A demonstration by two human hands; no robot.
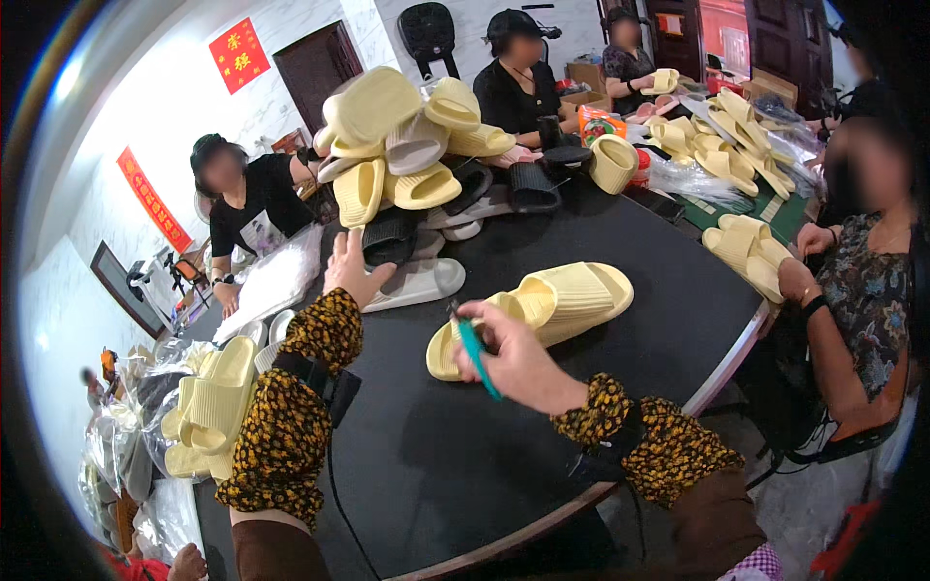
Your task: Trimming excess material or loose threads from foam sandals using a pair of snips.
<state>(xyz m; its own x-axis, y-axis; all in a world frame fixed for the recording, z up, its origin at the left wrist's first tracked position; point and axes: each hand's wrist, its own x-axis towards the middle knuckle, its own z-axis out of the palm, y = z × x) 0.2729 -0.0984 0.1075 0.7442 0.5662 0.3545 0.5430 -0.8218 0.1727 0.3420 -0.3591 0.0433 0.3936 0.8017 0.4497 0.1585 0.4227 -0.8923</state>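
Note:
My right hand point(523, 358) is closed round teal-handled nippers point(475, 356), their dark tip pointing away from me. It is above the near end of a pair of pale yellow slippers point(581, 295) lying on the black table point(417, 465); the hand covers part of them. My left hand point(351, 271) is open, fingers spread, at the near side of a tall slipper pile. Closest to it are a white slipper point(421, 283) and a black slipper point(390, 240), and yellow slippers point(360, 191) are stacked higher up. I see nothing held in the left hand.
Bagged and loose yellow slippers point(218, 397) crowd the left edge. Co-workers sit around the table, one at the right holding yellow slippers point(751, 252). More slippers point(727, 160) and clear plastic bags point(697, 182) lie at the far right. A cable point(334, 484) hangs below my left wrist.

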